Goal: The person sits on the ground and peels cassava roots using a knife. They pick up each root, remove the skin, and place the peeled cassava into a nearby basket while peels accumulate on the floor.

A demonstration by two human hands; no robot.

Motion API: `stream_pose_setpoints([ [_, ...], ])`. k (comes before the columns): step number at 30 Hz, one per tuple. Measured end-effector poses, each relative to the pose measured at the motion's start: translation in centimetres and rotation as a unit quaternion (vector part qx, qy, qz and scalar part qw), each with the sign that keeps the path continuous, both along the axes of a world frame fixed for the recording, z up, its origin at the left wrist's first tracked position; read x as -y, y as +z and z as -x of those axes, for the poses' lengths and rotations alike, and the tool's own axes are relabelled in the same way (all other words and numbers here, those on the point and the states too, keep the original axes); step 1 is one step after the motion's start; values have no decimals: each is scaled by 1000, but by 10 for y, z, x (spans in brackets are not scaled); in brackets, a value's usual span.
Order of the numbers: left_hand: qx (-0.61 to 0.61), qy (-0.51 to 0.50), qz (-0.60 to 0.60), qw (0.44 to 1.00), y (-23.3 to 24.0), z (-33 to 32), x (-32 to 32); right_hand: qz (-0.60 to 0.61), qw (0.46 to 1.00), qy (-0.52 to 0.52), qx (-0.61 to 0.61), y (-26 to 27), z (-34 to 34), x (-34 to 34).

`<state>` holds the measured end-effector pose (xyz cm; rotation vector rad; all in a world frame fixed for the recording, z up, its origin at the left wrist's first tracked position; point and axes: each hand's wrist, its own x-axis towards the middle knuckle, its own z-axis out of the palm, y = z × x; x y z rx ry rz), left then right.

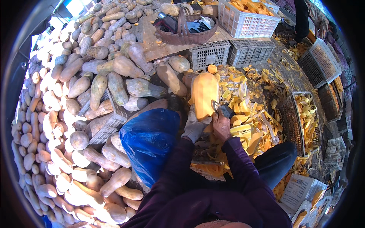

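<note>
A long, peeled orange squash [204, 92] stands out from my lap area, pointing away from me. My left hand [195, 125], in a pale knitted glove, grips its near end. A metal-framed peeler [216, 106] is in my bare right hand [221, 125], its head against the squash's right side near the bottom. No rind shows on the side of the squash facing up. Curled orange and yellow peelings [251, 125] are heaped just right of my right hand. The undersides of the squash and of my left fingers are hidden.
Unpeeled squashes [119, 67] spread widely on the left, some in a tilted crate [114, 122]. A wicker basket [186, 35] holds gloves. Beyond stands a white crate [251, 21] of peeled pieces. A crate of peelings [306, 122] is at right. Another person's leg [301, 20] shows top right.
</note>
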<state>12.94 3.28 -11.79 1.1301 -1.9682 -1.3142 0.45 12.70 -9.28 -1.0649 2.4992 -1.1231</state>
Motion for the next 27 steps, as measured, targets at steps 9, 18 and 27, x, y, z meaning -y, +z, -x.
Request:
stream_pose_setpoints([
  [9,2,-43,-128,991,2,-16,7,-43,996,25,-75,19,-41,-35],
  [18,14,-85,154,984,10,-38,-38,-33,989,122,-72,17,134,67],
  [27,-42,-51,134,989,3,-35,-43,-44,976,158,-145,37,90,51],
])
